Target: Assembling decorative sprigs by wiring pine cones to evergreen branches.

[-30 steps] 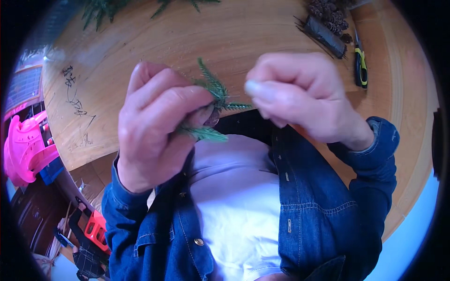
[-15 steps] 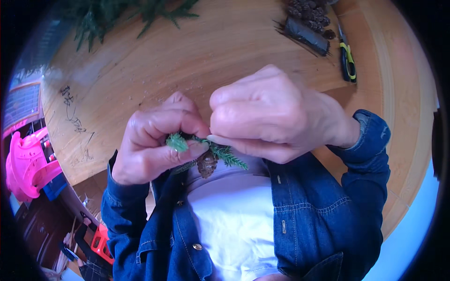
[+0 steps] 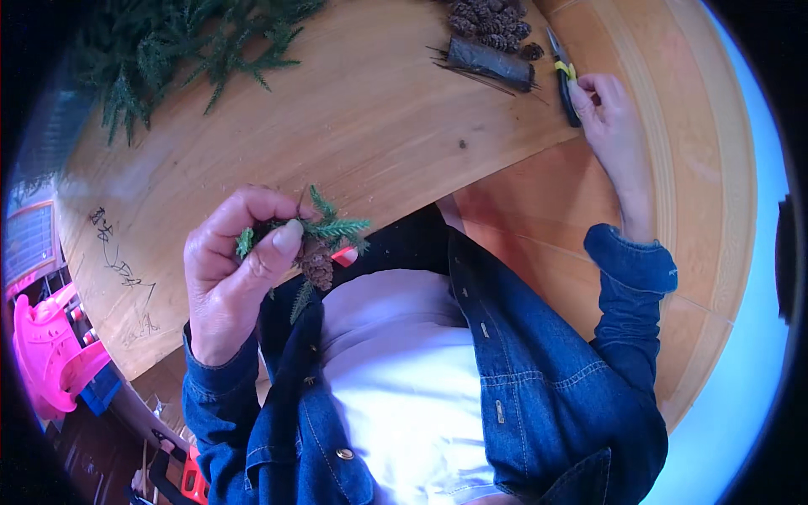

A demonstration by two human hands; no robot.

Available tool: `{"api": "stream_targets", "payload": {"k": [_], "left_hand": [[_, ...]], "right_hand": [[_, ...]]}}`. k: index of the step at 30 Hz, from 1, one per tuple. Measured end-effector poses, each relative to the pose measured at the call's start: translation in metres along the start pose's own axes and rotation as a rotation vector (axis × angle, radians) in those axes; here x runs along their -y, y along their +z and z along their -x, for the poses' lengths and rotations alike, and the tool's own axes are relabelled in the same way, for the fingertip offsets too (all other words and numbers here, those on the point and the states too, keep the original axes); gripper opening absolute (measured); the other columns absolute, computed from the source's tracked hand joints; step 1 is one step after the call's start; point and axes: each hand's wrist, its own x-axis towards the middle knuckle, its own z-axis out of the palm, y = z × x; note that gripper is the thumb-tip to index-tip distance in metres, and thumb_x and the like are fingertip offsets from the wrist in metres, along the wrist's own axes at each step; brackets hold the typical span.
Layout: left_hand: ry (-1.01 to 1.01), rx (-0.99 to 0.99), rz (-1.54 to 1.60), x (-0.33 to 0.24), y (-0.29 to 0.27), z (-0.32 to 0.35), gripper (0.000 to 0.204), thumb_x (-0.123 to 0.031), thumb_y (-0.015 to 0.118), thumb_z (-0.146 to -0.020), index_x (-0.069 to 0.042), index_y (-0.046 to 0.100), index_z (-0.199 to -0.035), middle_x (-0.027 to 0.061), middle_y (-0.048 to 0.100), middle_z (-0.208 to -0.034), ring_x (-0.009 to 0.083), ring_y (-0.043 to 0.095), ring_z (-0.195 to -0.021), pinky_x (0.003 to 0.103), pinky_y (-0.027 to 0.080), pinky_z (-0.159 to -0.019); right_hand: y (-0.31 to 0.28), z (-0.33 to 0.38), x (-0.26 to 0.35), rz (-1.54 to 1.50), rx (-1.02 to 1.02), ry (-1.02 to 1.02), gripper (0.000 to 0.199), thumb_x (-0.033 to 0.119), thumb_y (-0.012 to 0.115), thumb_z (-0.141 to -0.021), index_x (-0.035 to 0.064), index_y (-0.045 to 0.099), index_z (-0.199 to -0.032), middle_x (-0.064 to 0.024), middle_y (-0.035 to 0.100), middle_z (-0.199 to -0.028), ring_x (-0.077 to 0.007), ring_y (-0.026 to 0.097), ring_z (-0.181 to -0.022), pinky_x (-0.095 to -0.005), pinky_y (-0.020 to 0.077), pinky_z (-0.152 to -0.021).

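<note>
Pinched between the thumb and fingers of my left hand (image 3: 231, 265) is a small green artificial fir sprig (image 3: 337, 227). A brown pine cone (image 3: 316, 266) hangs from the sprig just below my thumb, and a thin dark stem sticks up above it. A bit of something red and white shows beside the cone. Far to the right, my right hand (image 3: 613, 118) reaches across the table with its fingers closed on the black and yellow handles of the pliers (image 3: 569, 93). The pliers lie on the tabletop, their pointed jaws facing away from me.
Several pine cones (image 3: 492, 23) are heaped at the far right, beside a dark bundle of thin wires (image 3: 490, 64). Green fir branches (image 3: 168, 59) cover the far left of the wooden table (image 3: 337, 109). A pink plastic chair (image 3: 46, 345) stands off the table's left side.
My right hand has left the sprig and moved far right to the pliers. My left hand has shifted left with the sprig and cone still in it.
</note>
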Motion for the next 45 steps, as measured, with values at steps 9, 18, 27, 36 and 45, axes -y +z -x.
{"api": "stream_targets", "payload": {"k": [9,18,27,36,45], "left_hand": [[-0.014,-0.175,0.067,0.001,0.01,0.005,0.011,-0.008,0.059,-0.089,0.002,0.059,-0.094,0.0016,0.06,-0.087,0.006,0.054,-0.078,0.019,0.043,-0.073],[-0.027,-0.217,0.038,0.005,0.01,0.003,0.01,-0.007,0.058,-0.089,0.002,0.059,-0.094,0.0015,0.06,-0.085,0.0064,0.055,-0.079,0.02,0.044,-0.073],[-0.021,-0.221,0.1,0.012,0.013,-0.003,0.011,-0.007,0.058,-0.088,0.003,0.06,-0.092,0.0025,0.062,-0.085,0.0078,0.057,-0.078,0.021,0.045,-0.073],[0.06,-0.288,0.17,0.012,0.014,0.005,0.01,-0.006,0.058,-0.088,0.003,0.061,-0.089,0.0027,0.062,-0.081,0.0075,0.057,-0.076,0.021,0.046,-0.071],[0.05,-0.289,0.198,0.017,0.011,0.009,0.009,-0.005,0.058,-0.087,0.003,0.062,-0.089,0.0024,0.061,-0.08,0.0064,0.056,-0.073,0.02,0.046,-0.068]], "right_hand": [[0.027,0.006,-0.033,0.251,0.178,0.049,0.034,0.031,0.056,-0.091,-0.0025,0.056,-0.089,-0.0191,0.058,-0.089,-0.0348,0.055,-0.083,-0.0403,0.0444,-0.075],[0.002,0.016,-0.029,-0.886,0.327,0.668,0.023,0.024,0.059,-0.088,0.0018,0.059,-0.084,-0.0148,0.061,-0.096,-0.0239,0.056,-0.085,-0.0359,0.0446,-0.07],[-0.002,0.055,0.09,-1.827,0.217,0.331,0.035,0.025,0.062,-0.072,0.0033,0.055,-0.098,-0.0183,0.046,-0.123,-0.0207,0.049,-0.088,-0.0299,0.04,-0.07],[0.017,0.045,0.152,-1.234,0.678,-0.034,0.033,0.021,0.062,-0.062,-0.0016,0.058,-0.087,-0.0153,0.049,-0.103,-0.0198,0.049,-0.084,-0.0291,0.0392,-0.073],[0.019,0.037,0.158,-1.23,0.758,-0.054,0.03,0.019,0.06,-0.065,-0.0024,0.058,-0.085,-0.0144,0.049,-0.1,-0.0189,0.05,-0.081,-0.0265,0.0398,-0.066]]}}
